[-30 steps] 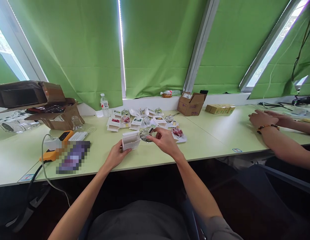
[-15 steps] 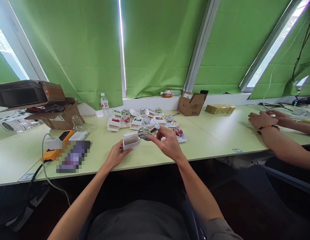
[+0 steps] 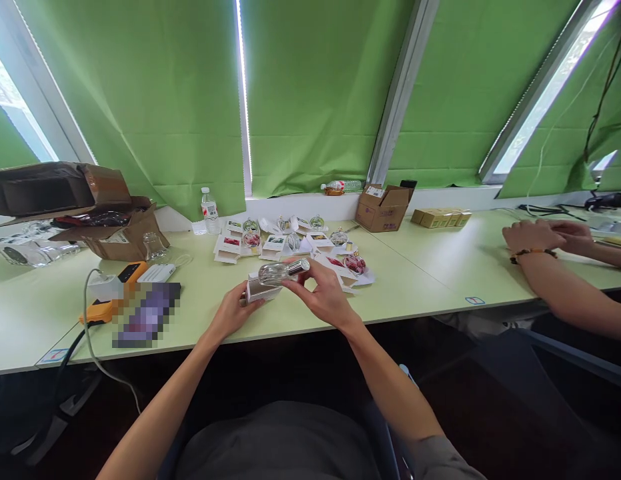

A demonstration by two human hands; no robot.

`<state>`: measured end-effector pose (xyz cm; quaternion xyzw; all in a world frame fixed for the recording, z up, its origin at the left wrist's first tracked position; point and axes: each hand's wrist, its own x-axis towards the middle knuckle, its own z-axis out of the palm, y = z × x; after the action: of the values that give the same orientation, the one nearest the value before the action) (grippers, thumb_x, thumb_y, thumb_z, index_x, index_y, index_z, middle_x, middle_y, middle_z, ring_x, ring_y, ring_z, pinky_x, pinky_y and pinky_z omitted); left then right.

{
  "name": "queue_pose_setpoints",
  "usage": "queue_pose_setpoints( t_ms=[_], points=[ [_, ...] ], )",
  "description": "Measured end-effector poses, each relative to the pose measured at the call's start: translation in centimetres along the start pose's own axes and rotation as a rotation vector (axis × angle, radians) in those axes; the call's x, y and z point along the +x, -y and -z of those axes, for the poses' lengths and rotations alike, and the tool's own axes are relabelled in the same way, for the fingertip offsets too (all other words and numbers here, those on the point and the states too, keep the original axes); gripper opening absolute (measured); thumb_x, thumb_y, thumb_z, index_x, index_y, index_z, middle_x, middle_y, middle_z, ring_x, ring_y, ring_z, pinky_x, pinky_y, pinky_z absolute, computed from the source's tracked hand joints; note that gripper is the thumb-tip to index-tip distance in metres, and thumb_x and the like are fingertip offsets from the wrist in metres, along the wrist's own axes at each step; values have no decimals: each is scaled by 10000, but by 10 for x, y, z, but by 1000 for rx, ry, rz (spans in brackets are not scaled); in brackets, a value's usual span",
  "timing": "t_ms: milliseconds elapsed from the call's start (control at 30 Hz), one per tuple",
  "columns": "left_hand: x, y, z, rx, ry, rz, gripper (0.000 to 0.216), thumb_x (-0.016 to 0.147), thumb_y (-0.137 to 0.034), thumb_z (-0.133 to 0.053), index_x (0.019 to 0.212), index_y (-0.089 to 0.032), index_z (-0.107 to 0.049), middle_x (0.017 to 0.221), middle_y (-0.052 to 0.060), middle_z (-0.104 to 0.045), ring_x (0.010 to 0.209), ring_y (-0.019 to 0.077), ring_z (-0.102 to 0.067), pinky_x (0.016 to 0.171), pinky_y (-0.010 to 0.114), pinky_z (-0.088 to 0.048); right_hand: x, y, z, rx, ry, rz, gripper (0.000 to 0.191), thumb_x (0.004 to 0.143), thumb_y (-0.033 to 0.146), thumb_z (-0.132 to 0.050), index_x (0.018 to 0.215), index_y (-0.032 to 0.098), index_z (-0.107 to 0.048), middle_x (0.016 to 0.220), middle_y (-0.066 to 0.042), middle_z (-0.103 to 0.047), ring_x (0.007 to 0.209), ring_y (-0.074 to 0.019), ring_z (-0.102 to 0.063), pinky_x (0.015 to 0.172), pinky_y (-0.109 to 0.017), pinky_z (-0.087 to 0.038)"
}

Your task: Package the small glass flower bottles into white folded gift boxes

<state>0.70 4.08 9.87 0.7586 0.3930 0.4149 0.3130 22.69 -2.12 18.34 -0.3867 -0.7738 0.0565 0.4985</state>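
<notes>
My left hand point(image 3: 232, 312) is closed round a small white cardboard box point(image 3: 263, 292) near the table's front edge. Between the thumb and fingers of my right hand point(image 3: 324, 295) lies a clear glass perfume bottle point(image 3: 274, 273) with a shiny silver cap, tilted nearly sideways. The bottle's glass end overlaps the top of the box; whether the two touch I cannot tell. Just behind my hands, several white boxes point(image 3: 229, 247) with picture labels lie among round glass ornaments, some clear and one with dark red contents point(image 3: 355, 264).
On the left stand open brown cartons point(image 3: 121, 244), a clear glass jar point(image 3: 154, 247), an orange power strip point(image 3: 101, 309) and a blurred-out phone point(image 3: 149, 313). A water bottle point(image 3: 209, 211), a brown carton point(image 3: 383, 208) and yellow boxes point(image 3: 441, 217) stand behind. Another person's hands point(image 3: 535, 237) rest at right.
My right hand has carried the perfume bottle left and slightly down, over the white box. My left hand has hardly moved. The other person's hands have shifted a little.
</notes>
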Motion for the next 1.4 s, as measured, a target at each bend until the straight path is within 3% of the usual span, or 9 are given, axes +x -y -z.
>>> queue_pose_setpoints(
  t_ms=[133,500,700,967,1400],
  points=[
    [0,1,0,-18,13,-9,415,837,-374,-610,1222,-224,-584,1187,58,-678,1037,257,-658,881,392,-544,0,0,-3,25,71,22,322,902,390,-593,1185,237,-579,974,-39,-650,667,-137,-561,743,-293,-491],
    [1,2,2,-25,4,26,422,821,-358,-639,1210,-202,-590,1161,71,-689,969,241,-669,833,373,-556,3,-20,3,-99,84,7,294,898,387,-604,1121,195,-599,816,-31,-602,662,-154,-507,671,-284,-440],
    [1,3,1,-39,17,20,418,828,-363,-634,1214,-208,-588,1181,70,-681,981,241,-667,840,367,-548,2,-13,0,-106,121,50,292,903,326,-606,1172,214,-577,883,-38,-629,680,-157,-510,678,-287,-438],
    [1,5,-1,-39,-9,18,432,822,-409,-642,1199,-203,-595,1106,66,-705,966,246,-670,832,362,-542,0,-3,-2,-73,163,120,274,900,245,-608,1171,232,-565,1117,-52,-647,777,-164,-549,703,-289,-462],
    [1,1,0,8,-5,6,399,837,-430,-623,1172,-214,-617,1071,46,-711,956,241,-661,834,355,-523,0,-3,-3,-87,209,149,279,863,176,-627,1131,220,-563,1067,-49,-658,745,-161,-563,683,-289,-461]
  ],
)
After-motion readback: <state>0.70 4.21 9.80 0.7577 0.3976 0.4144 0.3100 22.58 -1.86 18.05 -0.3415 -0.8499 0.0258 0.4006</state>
